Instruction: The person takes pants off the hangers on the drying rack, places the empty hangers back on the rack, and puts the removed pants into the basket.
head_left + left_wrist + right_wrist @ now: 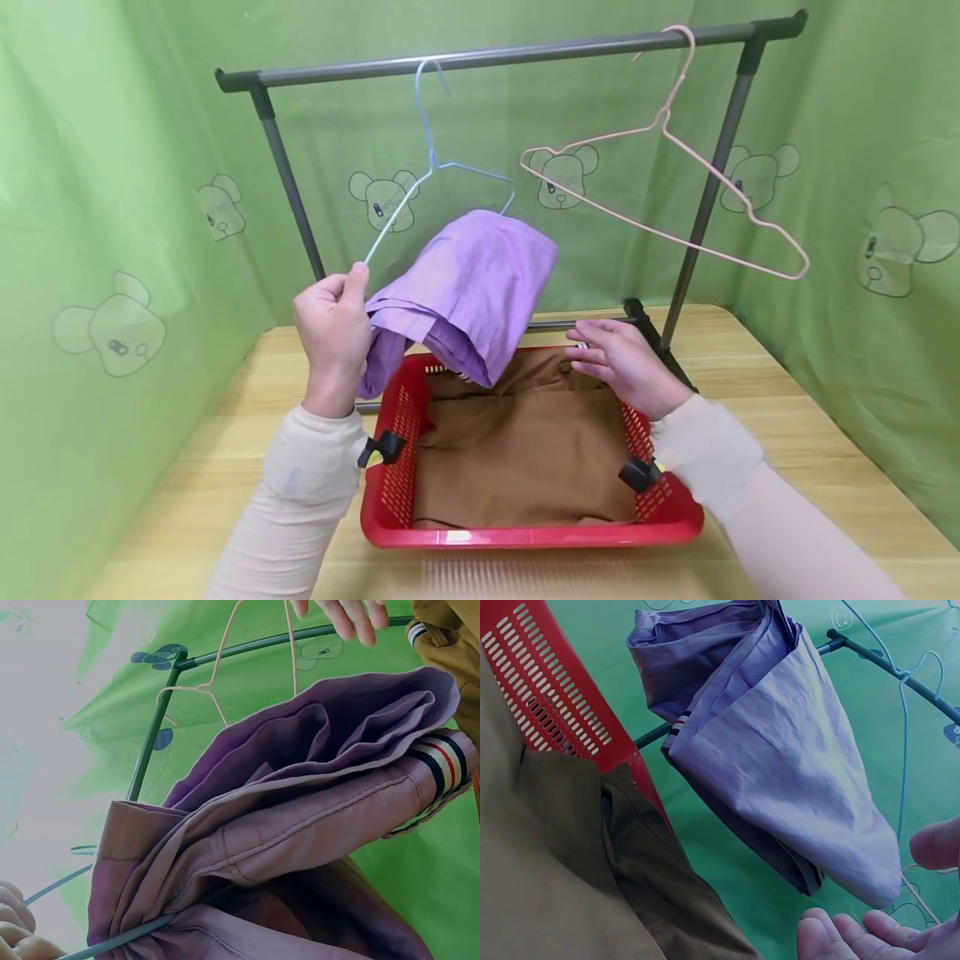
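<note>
A light blue wire hanger [431, 158] has its hook at the rack's bar, and a folded purple garment [480, 275] with a striped trim [444, 769] drapes over its lower part. My left hand [333, 329] grips the hanger's left corner, thumb on top. In the left wrist view the hanger's wire runs into the garment's folds. To the right of the garment, my right hand [618, 358] hovers over the basket's back right corner with fingers extended, holding nothing. In the right wrist view its fingertips [817, 930] are just below the garment's end.
Brown clothing [525, 454] fills a red plastic basket [540, 537] on the wooden table [202, 500]. A pink hanger [667, 117] hangs bare at the right of the grey rack's bar [525, 57]. Green fabric walls [90, 208] with bear drawings enclose the table.
</note>
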### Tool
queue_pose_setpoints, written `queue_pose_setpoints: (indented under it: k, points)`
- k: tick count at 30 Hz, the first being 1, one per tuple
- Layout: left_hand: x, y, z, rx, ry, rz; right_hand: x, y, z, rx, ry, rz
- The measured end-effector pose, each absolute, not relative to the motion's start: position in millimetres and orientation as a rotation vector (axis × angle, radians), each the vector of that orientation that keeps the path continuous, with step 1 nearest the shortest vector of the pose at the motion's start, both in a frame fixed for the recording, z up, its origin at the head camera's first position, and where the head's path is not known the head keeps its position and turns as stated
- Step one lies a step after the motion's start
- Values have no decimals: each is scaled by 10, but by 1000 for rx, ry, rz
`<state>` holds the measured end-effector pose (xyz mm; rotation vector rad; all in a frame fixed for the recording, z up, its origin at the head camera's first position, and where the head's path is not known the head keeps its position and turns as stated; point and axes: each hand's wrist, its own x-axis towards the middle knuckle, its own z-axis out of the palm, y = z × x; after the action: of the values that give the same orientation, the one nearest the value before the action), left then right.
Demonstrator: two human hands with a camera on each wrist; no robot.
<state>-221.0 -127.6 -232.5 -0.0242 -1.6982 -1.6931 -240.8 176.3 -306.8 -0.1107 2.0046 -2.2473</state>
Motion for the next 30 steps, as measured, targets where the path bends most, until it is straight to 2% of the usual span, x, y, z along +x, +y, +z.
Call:
queue_pose_setpoints:
  k: [30]
  points:
    - [-2201, -1229, -2325, -48, -1730, -1684, -2775, 1442, -3129, 84, 1884, -2254]
